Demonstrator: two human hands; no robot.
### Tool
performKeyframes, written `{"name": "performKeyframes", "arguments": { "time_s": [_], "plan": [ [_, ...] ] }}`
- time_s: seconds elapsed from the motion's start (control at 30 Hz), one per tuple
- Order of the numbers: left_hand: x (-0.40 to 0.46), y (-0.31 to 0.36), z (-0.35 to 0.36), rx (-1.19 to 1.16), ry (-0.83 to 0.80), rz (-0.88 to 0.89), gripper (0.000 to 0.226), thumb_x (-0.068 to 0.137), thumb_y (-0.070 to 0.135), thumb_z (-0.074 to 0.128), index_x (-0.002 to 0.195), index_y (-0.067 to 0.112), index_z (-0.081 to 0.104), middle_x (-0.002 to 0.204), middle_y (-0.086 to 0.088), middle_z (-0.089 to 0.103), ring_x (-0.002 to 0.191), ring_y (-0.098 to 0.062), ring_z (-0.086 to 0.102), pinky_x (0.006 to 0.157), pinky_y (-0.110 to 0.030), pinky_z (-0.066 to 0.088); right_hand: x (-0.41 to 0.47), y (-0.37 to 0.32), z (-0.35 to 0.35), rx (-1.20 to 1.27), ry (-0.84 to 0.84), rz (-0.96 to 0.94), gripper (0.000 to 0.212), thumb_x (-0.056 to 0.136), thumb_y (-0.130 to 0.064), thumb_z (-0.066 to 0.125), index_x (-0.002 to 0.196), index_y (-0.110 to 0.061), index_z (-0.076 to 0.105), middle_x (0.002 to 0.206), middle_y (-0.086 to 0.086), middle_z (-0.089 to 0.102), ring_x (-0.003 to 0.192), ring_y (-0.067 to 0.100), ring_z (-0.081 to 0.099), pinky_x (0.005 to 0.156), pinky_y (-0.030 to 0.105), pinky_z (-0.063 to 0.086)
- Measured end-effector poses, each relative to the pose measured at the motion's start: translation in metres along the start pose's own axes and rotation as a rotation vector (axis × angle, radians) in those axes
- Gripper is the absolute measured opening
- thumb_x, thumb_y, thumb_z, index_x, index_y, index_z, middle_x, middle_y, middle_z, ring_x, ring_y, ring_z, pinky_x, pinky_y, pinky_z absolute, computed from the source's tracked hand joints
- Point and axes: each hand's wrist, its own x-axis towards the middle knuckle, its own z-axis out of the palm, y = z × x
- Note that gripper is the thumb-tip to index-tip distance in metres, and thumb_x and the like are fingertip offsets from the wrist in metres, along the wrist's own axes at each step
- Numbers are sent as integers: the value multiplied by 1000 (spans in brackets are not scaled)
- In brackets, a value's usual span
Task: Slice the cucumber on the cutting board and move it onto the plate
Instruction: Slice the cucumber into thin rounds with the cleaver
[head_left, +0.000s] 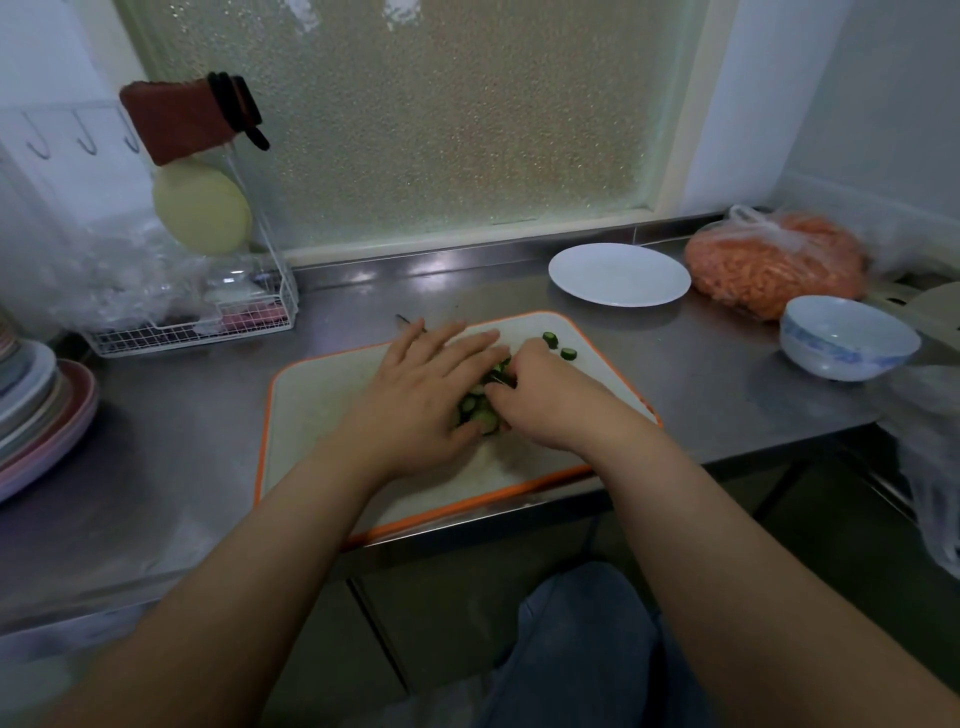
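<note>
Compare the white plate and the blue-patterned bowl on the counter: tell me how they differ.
The plate is flat, wide and plain white; the bowl is deep, narrower across, with blue markings on its outside. The plate sits behind the cutting board, near the window; the bowl stands farther right, just in front of the bag of orange food. Both are round, upright and hold nothing, with no cucumber slices moved yet.

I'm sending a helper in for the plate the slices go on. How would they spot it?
Find the frosted window; just below its right corner, on the steel counter, lies the plate. It is flat, plain white and bare, unlike the deep blue-patterned bowl nearby.
</note>
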Motion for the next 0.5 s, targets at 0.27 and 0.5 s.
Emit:
{"name": "performKeyframes", "arguments": {
  "time_s": [0.27, 0.5],
  "plan": [
    [12, -11, 9, -67, -206, -81, 91, 70, 80, 29, 144, 28, 33, 148, 5, 39, 139, -13, 30, 118, -37, 10, -12, 12, -7, -255, 34, -39, 42, 95, -34, 53, 128, -14, 37, 120, 9, 60, 105, 30, 59, 79, 38, 46],
    [21, 9, 12, -70, -281, 44, 91, 74, 78, 46, 149, 37, 14, 159, 11, 12, 145, -15, 10, 117, -37, 3, -14, 16, -5, -294, 64, -43, 63, 95, -30, 53, 144, -7, 20, 121, 12, 61, 105, 30, 61, 73, 37, 43]
  ]
}}
